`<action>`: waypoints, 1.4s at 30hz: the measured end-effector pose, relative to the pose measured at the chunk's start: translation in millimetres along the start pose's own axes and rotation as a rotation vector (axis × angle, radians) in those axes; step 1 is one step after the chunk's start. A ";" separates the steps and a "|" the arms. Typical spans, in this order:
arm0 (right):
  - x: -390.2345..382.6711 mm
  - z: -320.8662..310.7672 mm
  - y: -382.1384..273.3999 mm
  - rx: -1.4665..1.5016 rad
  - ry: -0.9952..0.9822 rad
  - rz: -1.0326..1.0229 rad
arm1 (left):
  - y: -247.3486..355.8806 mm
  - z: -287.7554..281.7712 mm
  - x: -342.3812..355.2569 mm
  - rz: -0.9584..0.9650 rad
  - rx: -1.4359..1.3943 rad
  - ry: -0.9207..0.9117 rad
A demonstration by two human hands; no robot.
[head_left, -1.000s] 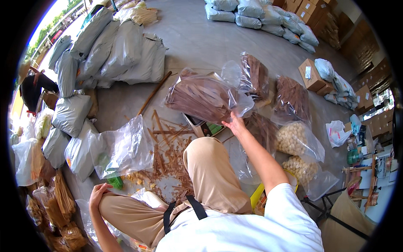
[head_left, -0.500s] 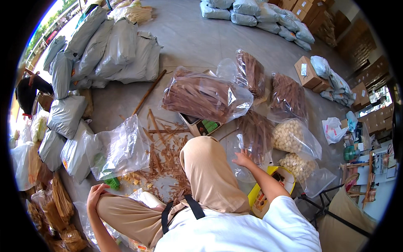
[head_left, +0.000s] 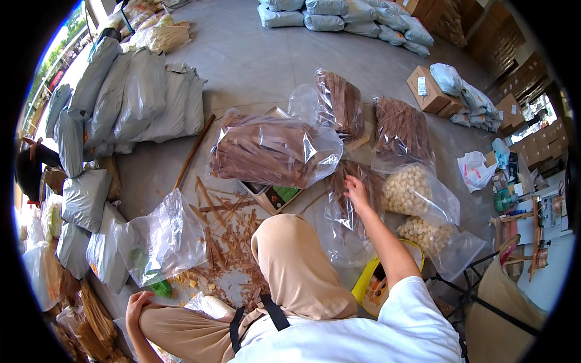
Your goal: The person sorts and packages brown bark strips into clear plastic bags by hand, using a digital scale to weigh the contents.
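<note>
My left hand (head_left: pixel 138 307) rests on my bent left knee, its fingers laid loosely over the tan trouser cloth and holding nothing. My right hand (head_left: pixel 356 191) is stretched forward with fingers apart, over a clear bag of brown dried strips (head_left: pixel 340 209); whether it touches the plastic I cannot tell. Just ahead and left of it, a large clear bag of brown strips (head_left: pixel 263 151) lies on a scale (head_left: pixel 275 198), covering most of it. Two more bags of strips (head_left: pixel 340 103) (head_left: pixel 402 133) stand beyond. Right of my hand sit two bags of pale round pieces (head_left: pixel 407 189) (head_left: pixel 425 235).
Loose brown scraps (head_left: pixel 233 242) litter the floor before me, beside an empty-looking clear bag (head_left: pixel 163 239) and a wooden stick (head_left: pixel 195 151). Stuffed grey sacks (head_left: pixel 142 97) pile up at left. A yellow container (head_left: pixel 370 281) stands by my right thigh. Cartons (head_left: pixel 426 91) stand at right.
My right hand has moved forward, from the near part of the bag of strips toward its far part. My left hand stays on the knee. The whole view has shifted slightly.
</note>
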State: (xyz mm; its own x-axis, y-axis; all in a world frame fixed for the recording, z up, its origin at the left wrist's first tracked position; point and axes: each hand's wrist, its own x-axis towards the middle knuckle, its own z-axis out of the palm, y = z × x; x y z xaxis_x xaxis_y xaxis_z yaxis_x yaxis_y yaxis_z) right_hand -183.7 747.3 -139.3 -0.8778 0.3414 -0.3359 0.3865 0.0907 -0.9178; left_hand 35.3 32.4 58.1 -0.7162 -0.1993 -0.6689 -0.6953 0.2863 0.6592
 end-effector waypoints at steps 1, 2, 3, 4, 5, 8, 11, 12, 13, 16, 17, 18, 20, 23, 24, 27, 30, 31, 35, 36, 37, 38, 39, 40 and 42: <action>14.1 -4.2 -8.4 0.054 0.019 -0.005 | 6.0 3.9 1.1 -0.006 0.008 -0.007; 28.8 -7.2 -17.1 0.107 0.035 -0.011 | 12.5 7.7 -0.4 -0.024 -0.015 0.000; 42.5 -5.5 -26.9 0.185 0.044 0.016 | 13.2 5.2 -3.5 -0.030 -0.003 0.014; 56.1 -4.2 -37.6 0.261 0.054 0.043 | 9.7 1.5 -6.2 -0.035 0.006 0.028; 69.1 -0.6 -47.5 0.336 0.062 0.071 | 6.6 -1.4 -10.3 -0.042 0.015 0.044; 116.1 -6.0 -55.7 0.466 0.110 0.214 | 18.4 5.4 -18.2 -0.055 -0.010 0.033; 152.3 -8.1 -53.1 0.366 -0.024 0.219 | 23.1 5.6 -33.4 -0.107 -0.046 0.081; 159.7 -2.0 -52.8 0.300 -0.048 0.228 | 27.0 9.1 -41.3 -0.126 -0.044 0.114; 177.1 -6.6 -47.3 0.330 -0.101 0.250 | 30.7 13.8 -43.0 -0.132 -0.046 0.136; 206.9 3.8 -34.2 0.433 -0.183 0.329 | 17.4 -3.1 -51.1 -0.183 0.019 0.094; 208.3 18.4 -34.6 0.458 -0.189 0.328 | 5.0 -13.1 -61.3 -0.210 0.054 0.085; 212.5 26.1 -36.4 0.481 -0.184 0.319 | 29.8 1.8 -69.2 -0.210 0.077 0.072; 221.4 41.4 -40.3 0.514 -0.082 0.360 | 19.6 -0.8 -74.4 -0.238 0.114 0.110; 261.9 -1.3 -12.1 0.230 -0.079 -0.103 | 17.1 -1.6 -55.2 -0.234 0.081 0.121; 267.4 -4.7 -11.6 0.246 -0.036 -0.097 | 16.2 0.1 -55.8 -0.245 0.053 0.135; 260.4 15.4 -38.6 0.711 0.130 0.251 | 11.3 8.3 -84.8 -0.266 -0.104 0.270; 276.2 -35.3 -52.1 0.741 0.222 0.105 | 5.7 11.7 -76.8 -0.173 -0.115 0.188; 276.5 -56.2 -56.5 0.729 0.265 0.071 | 8.1 12.5 -74.3 -0.175 -0.112 0.185; 254.6 -119.0 -50.1 0.315 0.302 -0.001 | 11.2 20.0 -71.2 -0.175 -0.108 0.204; 239.5 -130.4 -46.9 0.106 0.231 -0.022 | 12.1 20.4 -71.4 -0.172 -0.102 0.215; 225.1 -140.6 -41.0 -0.105 0.161 -0.040 | 11.2 20.7 -70.4 -0.170 -0.097 0.223; 211.8 -145.5 -33.6 -0.189 0.152 -0.061 | 10.2 21.0 -69.6 -0.167 -0.092 0.230; 192.3 -147.1 -28.5 -0.136 0.139 -0.058 | 11.2 21.2 -71.3 -0.168 -0.083 0.240; 167.9 -144.9 -25.5 -0.084 0.124 -0.052 | 17.8 25.0 -72.3 -0.169 -0.083 0.234; 112.6 -151.4 -13.7 -0.012 0.138 -0.056 | 38.2 33.4 -63.3 -0.162 -0.076 0.203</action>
State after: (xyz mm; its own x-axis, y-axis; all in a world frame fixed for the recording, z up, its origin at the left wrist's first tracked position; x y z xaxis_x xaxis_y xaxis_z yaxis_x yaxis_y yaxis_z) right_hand -245.0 926.2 -132.5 -0.8515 0.4605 -0.2509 0.3418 0.1245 -0.9315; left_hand 56.0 87.2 114.2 -0.5870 -0.4225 -0.6906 -0.7991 0.1656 0.5779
